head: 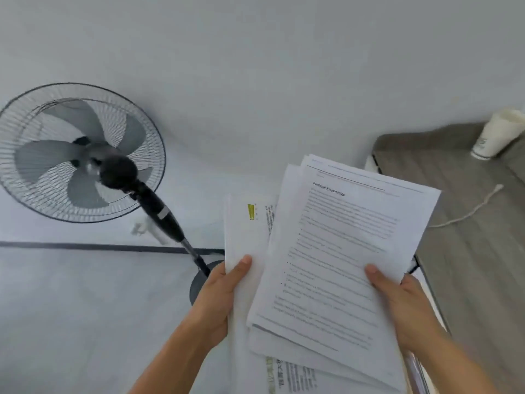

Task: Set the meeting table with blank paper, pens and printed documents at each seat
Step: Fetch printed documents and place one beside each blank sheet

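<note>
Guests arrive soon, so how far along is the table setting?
Nothing looks laid out yet: the visible stretch of table holds only a cup and a cord. The left hand grips one sheaf of papers, the right hand the printed documents. Still to do: paper, pens and documents at the seats.

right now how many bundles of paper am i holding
2: a printed bundle in the right hand, and a whiter bundle in the left hand, partly hidden beneath it.
</note>
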A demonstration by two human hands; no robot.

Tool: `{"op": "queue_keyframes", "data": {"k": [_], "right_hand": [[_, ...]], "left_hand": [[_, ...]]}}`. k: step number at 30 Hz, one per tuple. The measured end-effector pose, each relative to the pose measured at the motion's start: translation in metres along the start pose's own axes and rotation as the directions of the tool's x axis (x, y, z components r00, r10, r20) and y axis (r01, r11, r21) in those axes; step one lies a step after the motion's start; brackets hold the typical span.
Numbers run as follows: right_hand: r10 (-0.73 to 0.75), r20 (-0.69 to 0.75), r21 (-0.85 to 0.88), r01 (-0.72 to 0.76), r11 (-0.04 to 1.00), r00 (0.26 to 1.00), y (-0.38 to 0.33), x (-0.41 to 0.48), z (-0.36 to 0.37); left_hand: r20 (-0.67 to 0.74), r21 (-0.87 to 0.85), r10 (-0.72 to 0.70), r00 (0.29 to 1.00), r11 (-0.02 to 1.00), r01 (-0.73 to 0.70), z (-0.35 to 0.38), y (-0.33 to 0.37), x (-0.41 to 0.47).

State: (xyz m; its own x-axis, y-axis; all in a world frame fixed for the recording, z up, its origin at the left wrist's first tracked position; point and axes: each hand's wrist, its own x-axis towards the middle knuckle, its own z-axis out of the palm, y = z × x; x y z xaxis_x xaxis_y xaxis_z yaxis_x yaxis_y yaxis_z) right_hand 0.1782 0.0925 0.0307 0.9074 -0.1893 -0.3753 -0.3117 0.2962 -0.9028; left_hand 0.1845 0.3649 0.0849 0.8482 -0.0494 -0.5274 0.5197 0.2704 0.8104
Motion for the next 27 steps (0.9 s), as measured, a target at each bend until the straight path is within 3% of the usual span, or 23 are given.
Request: {"op": "queue_keyframes", "data": {"k": [7, 12, 18, 27], "right_hand": [[0.14, 0.356, -0.171, -0.083, 0.982, 0.924, 0.04, -0.041, 0.149], [0.233, 0.494, -0.273, -0.105, 0.956, 0.837, 0.104, -0.097, 0.273], [0.435, 0.648, -0.395, -0.212, 0.894, 0.625, 0.159, -0.146, 0.402], [0.669, 0.658, -0.653, -0.182, 0.735, 0.346, 0.232, -0.151, 0.579]], "left_hand": [[-0.279, -0.187, -0.001, 0.96, 0.981, -0.053, -0.165, -0.022, -0.087], [-0.426, -0.267, 0.039, 0.904, 0.949, -0.167, -0.288, -0.034, -0.168], [-0.604, -0.355, 0.025, 0.796, 0.886, -0.297, -0.404, -0.054, -0.25], [-0.771, -0.444, -0.037, 0.635, 0.746, -0.496, -0.542, -0.079, -0.296]]}}
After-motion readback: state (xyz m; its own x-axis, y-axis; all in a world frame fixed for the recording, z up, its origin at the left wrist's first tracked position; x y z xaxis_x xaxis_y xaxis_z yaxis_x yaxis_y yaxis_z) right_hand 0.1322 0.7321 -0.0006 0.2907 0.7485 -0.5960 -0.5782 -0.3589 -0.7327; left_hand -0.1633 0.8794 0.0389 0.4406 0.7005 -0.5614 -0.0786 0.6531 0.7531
